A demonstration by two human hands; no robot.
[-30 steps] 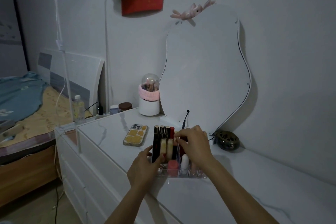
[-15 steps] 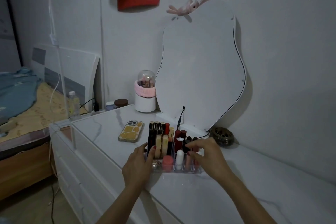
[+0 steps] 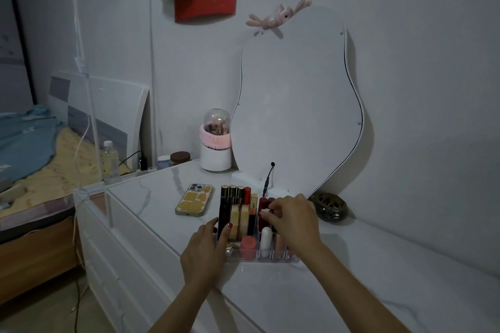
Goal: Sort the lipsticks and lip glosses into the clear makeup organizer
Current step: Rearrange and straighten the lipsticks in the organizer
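My left hand [image 3: 204, 247] steadies the clear organizer [image 3: 266, 256] on the counter [image 3: 351, 265]; my right hand [image 3: 293, 217] pinches a dark red lipstick [image 3: 263, 213] in its middle row — a crooked push could topple the neighbouring tubes.

The organizer [image 3: 266, 256] under my hands is clear hard plastic, its lower rim catching a faint shine. The tubes standing in it are glossy: black lipsticks [image 3: 232, 197] with gold metallic bands at centre frame, a smooth white tube [image 3: 265, 238] and a matt-looking pink cap [image 3: 248, 242] lower down. The dresser top [image 3: 378, 265] looks like polished marble-patterned stone or laminate (I cannot tell which), white with grey veins, and it reflects softly. The phone case [image 3: 194, 199] at centre left is glossy plastic. A fuzzy pink cloth band [image 3: 215, 138] wraps a smooth white jar. At lower left the bed frame [image 3: 35, 259] is bare wood.
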